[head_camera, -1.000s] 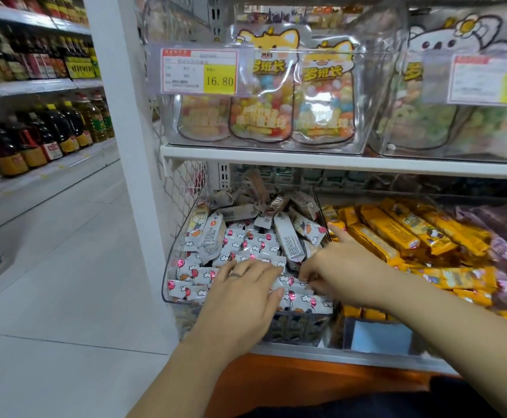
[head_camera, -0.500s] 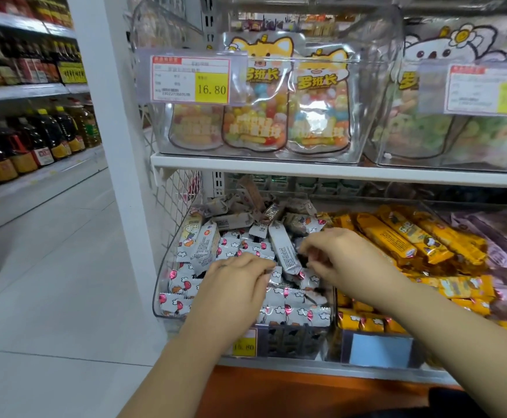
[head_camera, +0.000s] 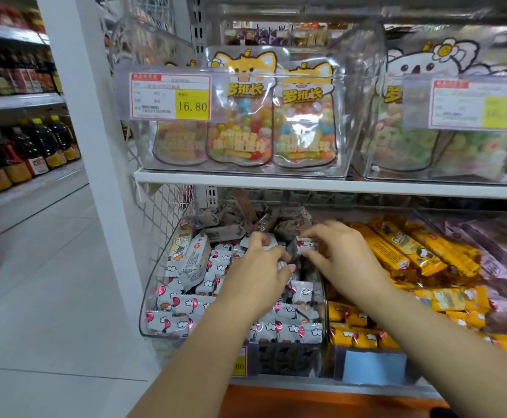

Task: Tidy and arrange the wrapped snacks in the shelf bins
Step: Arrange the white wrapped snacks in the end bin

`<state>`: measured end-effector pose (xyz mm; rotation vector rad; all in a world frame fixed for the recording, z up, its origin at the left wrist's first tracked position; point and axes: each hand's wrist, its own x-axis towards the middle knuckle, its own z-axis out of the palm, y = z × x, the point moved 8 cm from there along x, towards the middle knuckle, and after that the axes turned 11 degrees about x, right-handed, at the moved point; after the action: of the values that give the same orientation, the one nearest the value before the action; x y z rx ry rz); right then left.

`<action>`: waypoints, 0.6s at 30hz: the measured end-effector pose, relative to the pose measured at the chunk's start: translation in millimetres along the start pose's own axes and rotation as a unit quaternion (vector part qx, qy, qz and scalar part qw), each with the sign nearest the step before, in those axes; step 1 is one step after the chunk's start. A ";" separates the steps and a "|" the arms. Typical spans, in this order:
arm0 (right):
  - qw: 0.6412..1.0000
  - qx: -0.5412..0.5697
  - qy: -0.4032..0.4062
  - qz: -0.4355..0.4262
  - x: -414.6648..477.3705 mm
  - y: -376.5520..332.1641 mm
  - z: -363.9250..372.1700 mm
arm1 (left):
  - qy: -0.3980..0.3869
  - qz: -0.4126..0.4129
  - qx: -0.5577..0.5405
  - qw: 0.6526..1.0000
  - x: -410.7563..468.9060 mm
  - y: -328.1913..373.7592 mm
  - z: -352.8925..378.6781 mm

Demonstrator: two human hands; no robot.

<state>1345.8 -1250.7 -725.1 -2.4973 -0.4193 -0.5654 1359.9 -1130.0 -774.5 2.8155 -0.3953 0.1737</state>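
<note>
A clear plastic bin [head_camera: 151,285] on the lower shelf holds several white wrapped snacks [head_camera: 183,306] printed with red balloons, piled loosely toward the back. My left hand [head_camera: 258,273] is over the middle of the pile, its fingers curled round white snack packs. My right hand [head_camera: 339,254] is just to its right, thumb and fingers pinching a white snack pack [head_camera: 305,244] near the bin's right wall. The two hands almost touch. Snacks under the hands are hidden.
A neighbouring bin holds yellow wrapped bars [head_camera: 406,251], with purple packs [head_camera: 499,251] further right. The upper shelf [head_camera: 276,181] carries clear bins of candy bags [head_camera: 241,116] with a price tag [head_camera: 171,96]. A white post [head_camera: 95,146] stands left; bottles [head_camera: 20,152] line the far aisle.
Both hands have moved up and toward the back of the white-snack bin and closer together. The left hand went from lying flat on the pile to gripping packs.
</note>
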 end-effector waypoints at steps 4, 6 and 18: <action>1.000 -0.002 0.022 0.009 5.8 2.3 -4.7 | 0.030 -0.042 -0.048 0.998 0.8 0.4 -10.0; 1.000 0.003 0.029 0.006 8.6 1.7 -7.8 | 0.047 -0.066 -0.122 0.989 -1.1 -2.8 -13.6; 0.998 0.048 0.040 0.001 15.7 -9.9 -24.9 | -0.046 -0.047 -0.333 0.941 -6.1 -10.2 -10.8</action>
<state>1347.8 -1254.1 -694.3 -2.3743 -0.4041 -0.6283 1356.1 -1115.9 -767.9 2.1674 -0.2713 -0.0994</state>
